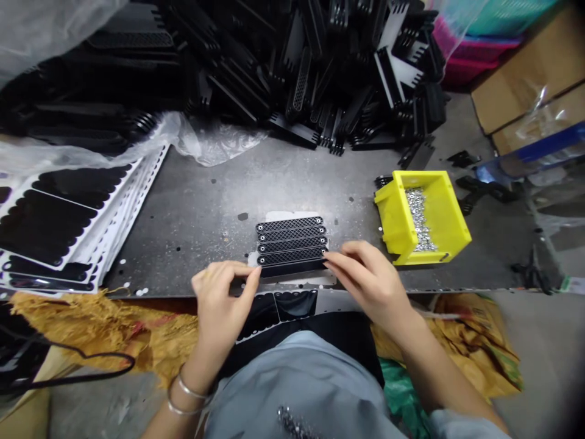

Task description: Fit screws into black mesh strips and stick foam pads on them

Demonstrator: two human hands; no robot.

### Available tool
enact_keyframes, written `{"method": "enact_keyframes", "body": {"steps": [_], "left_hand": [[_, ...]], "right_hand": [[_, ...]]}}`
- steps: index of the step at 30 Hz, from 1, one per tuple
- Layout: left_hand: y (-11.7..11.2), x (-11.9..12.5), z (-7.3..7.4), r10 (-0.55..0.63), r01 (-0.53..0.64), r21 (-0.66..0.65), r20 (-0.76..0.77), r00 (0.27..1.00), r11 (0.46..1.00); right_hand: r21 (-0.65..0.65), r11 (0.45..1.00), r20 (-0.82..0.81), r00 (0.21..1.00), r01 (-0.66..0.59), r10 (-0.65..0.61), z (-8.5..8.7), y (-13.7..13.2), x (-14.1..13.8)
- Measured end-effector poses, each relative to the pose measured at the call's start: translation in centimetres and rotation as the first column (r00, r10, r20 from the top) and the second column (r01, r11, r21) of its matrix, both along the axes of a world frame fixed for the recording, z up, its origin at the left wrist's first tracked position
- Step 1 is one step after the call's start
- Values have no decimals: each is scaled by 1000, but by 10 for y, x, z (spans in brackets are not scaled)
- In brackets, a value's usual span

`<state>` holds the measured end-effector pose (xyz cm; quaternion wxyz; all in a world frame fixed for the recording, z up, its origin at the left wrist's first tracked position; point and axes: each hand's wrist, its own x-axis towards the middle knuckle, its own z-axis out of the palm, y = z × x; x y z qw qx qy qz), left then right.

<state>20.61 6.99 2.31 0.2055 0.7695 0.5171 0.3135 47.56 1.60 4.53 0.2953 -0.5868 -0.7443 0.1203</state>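
Desk (192, 238), dark and speckled, spans the view ahead of both grips. Heap of black slotted plastic parts (311, 79) lies well beyond the grips, at the desk's far side. Stacked sheets of black scalloped pads on white backing (59, 225) sit well left of the left grip. Yellow plastic bin (423, 216) stands beyond and right of the right grip, set at an angle, holding a mass of small silver screws (419, 219). Between the grips, four black mesh strips (291, 244) lie side by side on a white sheet (283, 216), eyelets at each end. Left grip (223, 311): narrow pinch at the left end of the lowest strip (292, 257). Right grip (368, 283): also narrow, fingertips (329, 259) on that strip's right end.
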Motion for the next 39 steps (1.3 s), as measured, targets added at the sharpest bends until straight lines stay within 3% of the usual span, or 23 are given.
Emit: {"method": "enact_keyframes", "body": {"steps": [2,3,5,7,10,13,15,18,20,22,23,24,26,28,29,31,33,36,39], "left_hand": [[-14,10,2,-138,134,173,10,990,976],[-21,16,1,-232,228,194,-3,973,954],[-32,28,0,-365,370,123,-59,929,921],[-37,36,-1,-389,393,25,-96,916,919],[-35,41,3,-415,412,-99,-10,910,906],[-31,39,11,-417,433,-207,116,901,877],[-30,36,13,-379,405,-239,148,913,883],[-30,26,6,-249,263,-157,101,963,952],[-31,20,-4,-195,196,-42,34,980,980],[-33,17,-13,-211,213,44,-33,977,976],[-34,16,-16,-221,224,70,-53,974,972],[-34,16,-17,-219,224,91,-61,974,970],[-29,15,-16,-160,165,115,-51,986,980],[-19,10,-11,-43,46,106,-29,999,993],[-12,7,-9,8,-6,77,-24,1000,997],[3,0,-5,55,-55,-30,-19,998,998],[14,-6,-4,39,-37,-159,8,999,987],[23,-9,-5,29,-6,-293,75,997,956],[25,-7,-6,37,7,-347,119,992,938]], "right_hand": [[-10,1000,109,994,28,-26,4,-18,2],[-39,999,134,991,6,-1,4,-26,4],[-91,995,126,990,-45,56,2,-41,8],[-91,995,100,994,-37,46,-1,-50,10],[8,999,161,986,42,-43,-2,-52,3],[132,991,150,988,-1,-20,-2,-48,-14],[157,986,55,997,-52,44,-2,-48,-21],[75,988,-208,967,-138,150,-1,-57,-13],[-21,987,-482,867,-160,130,1,-63,0],[-89,989,-721,692,-120,19,6,-60,9],[-110,990,-784,620,-87,-33,9,-53,10],[-123,991,-798,599,-56,-65,12,-44,7],[-122,992,-684,727,-40,-55,13,-19,-8],[-56,996,-419,907,-71,41,9,10,-28],[-10,994,-278,955,-108,101,5,22,-38],[69,976,-77,975,-206,211,-4,41,-53],[89,952,11,956,-292,292,-12,52,-60],[69,935,34,937,-349,348,-16,58,-58],[52,935,22,936,-351,351,-15,61,-57]]}}
